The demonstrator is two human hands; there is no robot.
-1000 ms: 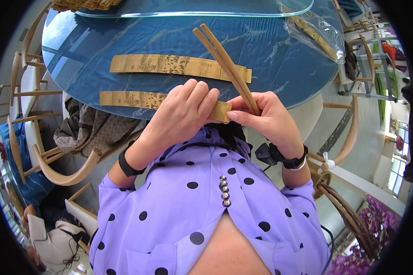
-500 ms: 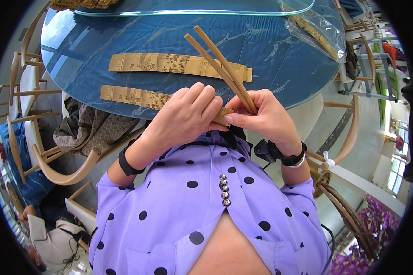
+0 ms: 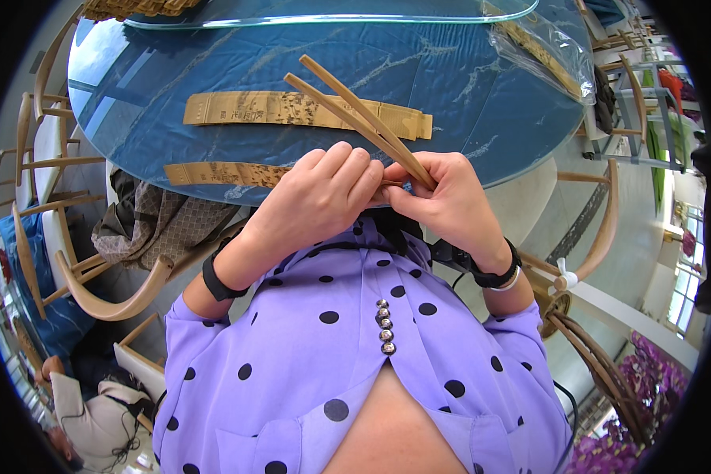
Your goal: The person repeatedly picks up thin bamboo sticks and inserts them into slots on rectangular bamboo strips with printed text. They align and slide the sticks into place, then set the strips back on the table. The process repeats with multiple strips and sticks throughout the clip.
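Observation:
My left hand (image 3: 316,193) is closed round a tan printed paper chopstick sleeve (image 3: 229,174), whose long end sticks out to the left over the table edge. My right hand (image 3: 450,197) pinches a pair of wooden chopsticks (image 3: 363,118) near their lower ends; they point up and to the left, slightly apart. The fingertips of both hands meet at the sleeve's right end, which is mostly hidden between them. A second flat paper sleeve (image 3: 292,109) lies on the blue table beyond my hands, partly crossed by the chopsticks.
The blue marbled round table (image 3: 142,130) carries a raised glass turntable (image 3: 332,22) at its far side. A clear plastic bag (image 3: 541,59) with tan sleeves lies at the far right. Wooden chairs (image 3: 134,292) stand around, one with a patterned bag (image 3: 162,225). A person (image 3: 95,419) is at lower left.
The chopsticks have tilted further left and lower in my right hand. Both hands' fingertips have drawn closer, covering the sleeve's right end; its left end has dipped slightly.

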